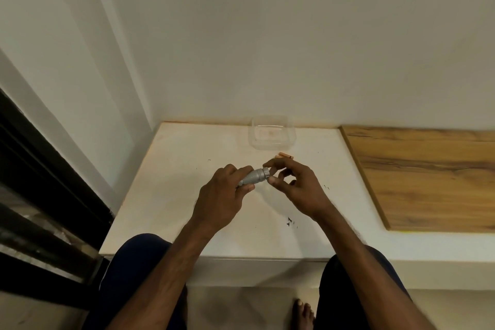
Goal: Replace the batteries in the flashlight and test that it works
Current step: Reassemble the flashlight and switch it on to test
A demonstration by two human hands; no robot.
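Note:
A small silver flashlight (254, 176) with a knurled body is held above the white table (174, 195). My left hand (223, 195) is wrapped around its body. My right hand (297, 185) touches the flashlight's right end with thumb and forefinger; its other fingers are spread. Whether it holds anything small there is hidden by the fingers. Orange batteries (284, 155) lie on the table just behind my right hand, partly hidden by it.
A clear plastic container (272, 132) stands at the back of the table against the wall. A wooden board (423, 174) covers the surface on the right. A dark window frame (40, 182) runs along the left. My knees and a bare foot show below the table's front edge.

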